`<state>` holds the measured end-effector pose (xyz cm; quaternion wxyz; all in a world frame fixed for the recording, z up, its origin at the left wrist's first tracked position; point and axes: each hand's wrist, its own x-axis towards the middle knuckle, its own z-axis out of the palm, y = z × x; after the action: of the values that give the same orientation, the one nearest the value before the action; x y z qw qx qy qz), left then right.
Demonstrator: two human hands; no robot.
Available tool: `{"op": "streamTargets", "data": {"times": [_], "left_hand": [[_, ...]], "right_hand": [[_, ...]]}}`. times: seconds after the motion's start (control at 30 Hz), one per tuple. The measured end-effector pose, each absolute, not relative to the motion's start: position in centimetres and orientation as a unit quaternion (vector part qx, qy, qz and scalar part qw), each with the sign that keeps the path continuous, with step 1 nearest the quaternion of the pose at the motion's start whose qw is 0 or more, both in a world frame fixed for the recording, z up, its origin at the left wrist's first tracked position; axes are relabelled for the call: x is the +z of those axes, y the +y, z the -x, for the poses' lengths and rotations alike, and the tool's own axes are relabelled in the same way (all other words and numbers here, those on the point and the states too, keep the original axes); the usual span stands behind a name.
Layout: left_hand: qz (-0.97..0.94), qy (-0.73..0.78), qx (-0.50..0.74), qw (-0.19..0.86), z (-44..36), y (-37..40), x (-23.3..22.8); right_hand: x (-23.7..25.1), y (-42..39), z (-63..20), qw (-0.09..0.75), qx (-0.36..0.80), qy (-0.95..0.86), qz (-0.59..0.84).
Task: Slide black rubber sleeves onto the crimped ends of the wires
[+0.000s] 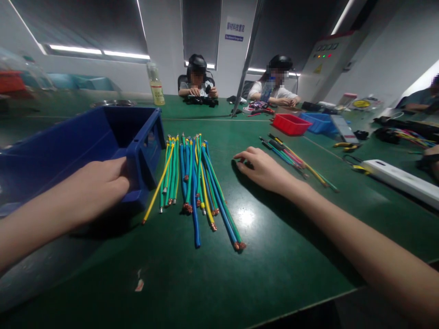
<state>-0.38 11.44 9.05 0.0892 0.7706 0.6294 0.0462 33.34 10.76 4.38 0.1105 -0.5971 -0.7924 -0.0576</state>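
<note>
My left hand [103,183] grips the near right wall of a deep blue plastic bin [146,137]; its fingertips are hidden by the wall. Right of the bin, a spread of cut cables [188,176] in green, blue and yellow lies on the green table, several with bare copper strands at their near ends. My right hand [259,167] hovers at or rests on the tabletop to the right of these cables, fingers loosely bent and apart, holding nothing. Just beyond it is a smaller bunch of thin wires [298,160] in several colours.
A red tray [291,125] and a light blue tray [317,123] stand at the back right. Nearer are yellow-handled pliers [346,146] and a white power strip [404,180]. A bottle [157,87] stands behind the bin. Two people [197,82] sit across the table.
</note>
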Motion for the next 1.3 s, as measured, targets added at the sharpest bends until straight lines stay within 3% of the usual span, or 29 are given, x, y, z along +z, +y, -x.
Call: {"op": "streamTargets", "data": {"times": [0.1, 0.2, 0.7, 1.03, 1.3], "left_hand": [[-0.763, 0.64, 0.046, 0.077, 0.6, 11.7, 8.9], [-0.764, 0.64, 0.041, 0.07, 0.9, 12.0, 8.7], [-0.763, 0.642, 0.061, 0.028, 2.6, 12.6, 7.6], [-0.752, 0.653, 0.072, 0.048, 2.2, 12.6, 7.8], [-0.756, 0.649, 0.081, 0.042, 2.0, 12.4, 8.0]], "right_hand": [[4.5, 9.3, -30.3, 0.186, 0.013, -0.863, 0.47], [4.7, 8.3, -28.8, 0.192, 0.063, -0.881, 0.428], [4.4, 8.8, -29.3, 0.252, 0.128, -0.857, 0.432], [4.8, 8.8, -28.9, 0.274, 0.295, -0.763, 0.505], [5.1, 8.4, -28.6, 0.268, 0.263, -0.767, 0.521]]}}
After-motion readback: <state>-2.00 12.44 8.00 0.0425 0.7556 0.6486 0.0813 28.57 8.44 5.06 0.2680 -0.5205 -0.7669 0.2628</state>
